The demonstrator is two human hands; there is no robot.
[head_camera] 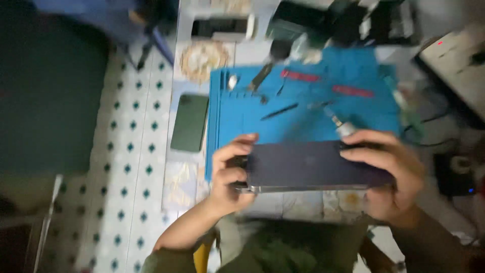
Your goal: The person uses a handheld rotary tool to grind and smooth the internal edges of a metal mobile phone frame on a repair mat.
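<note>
I hold a dark smartphone flat and sideways over the near edge of a blue work mat. My left hand grips its left end, fingers curled over the top. My right hand grips its right end. The picture is blurred by motion.
A second dark green phone lies left of the mat. On the mat rest a black tweezer-like tool, a small screwdriver and other small tools. Dark equipment sits behind, and a patterned tile floor lies to the left.
</note>
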